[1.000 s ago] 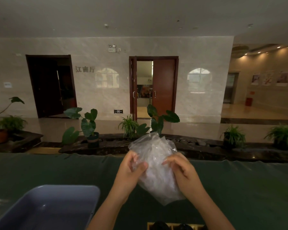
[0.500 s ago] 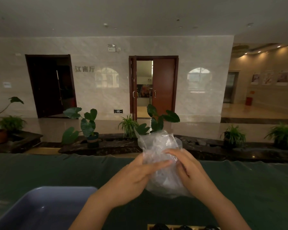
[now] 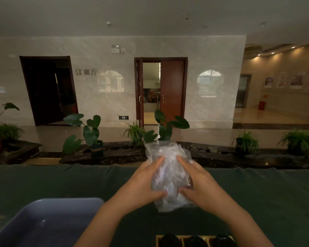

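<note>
A crumpled clear plastic bag (image 3: 168, 173) is held up above the green-covered table (image 3: 43, 182), in front of me at the centre. My left hand (image 3: 146, 182) grips its left side, thumb low and fingers up along the bag. My right hand (image 3: 198, 184) grips the right side in the same way. The bag's top stands open above my fingertips and its lower corner hangs below my thumbs. What is inside the bag is too blurred to tell.
A blue-grey plastic tub (image 3: 43, 223) sits at the near left of the table. A wooden compartment box (image 3: 194, 240) with dark round items shows at the bottom edge. Beyond the table lie a rock planter with potted plants (image 3: 93, 138) and a lobby with doors.
Both hands have shifted from pinching the bag's upper part to clasping it from both sides. The bag has been squeezed narrower and moved slightly right.
</note>
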Action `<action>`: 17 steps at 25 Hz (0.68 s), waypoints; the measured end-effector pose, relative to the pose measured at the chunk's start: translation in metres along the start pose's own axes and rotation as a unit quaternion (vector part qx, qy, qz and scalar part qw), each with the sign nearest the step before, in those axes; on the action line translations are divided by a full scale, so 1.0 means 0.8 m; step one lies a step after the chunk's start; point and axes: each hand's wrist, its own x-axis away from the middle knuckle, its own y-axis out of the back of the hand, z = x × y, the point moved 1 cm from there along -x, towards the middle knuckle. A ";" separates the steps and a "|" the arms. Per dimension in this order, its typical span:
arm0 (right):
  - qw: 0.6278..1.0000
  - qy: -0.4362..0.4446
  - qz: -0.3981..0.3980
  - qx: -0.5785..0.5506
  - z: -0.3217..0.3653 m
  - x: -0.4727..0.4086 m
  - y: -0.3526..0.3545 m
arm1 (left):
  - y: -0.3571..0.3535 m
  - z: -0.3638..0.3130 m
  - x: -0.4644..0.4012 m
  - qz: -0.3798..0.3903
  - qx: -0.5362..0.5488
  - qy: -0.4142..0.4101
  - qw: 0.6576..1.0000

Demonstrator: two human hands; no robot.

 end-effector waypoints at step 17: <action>0.984 -0.065 -0.089 -0.138 -0.028 0.035 -0.019 | -0.039 0.007 0.029 0.109 0.455 0.192 0.862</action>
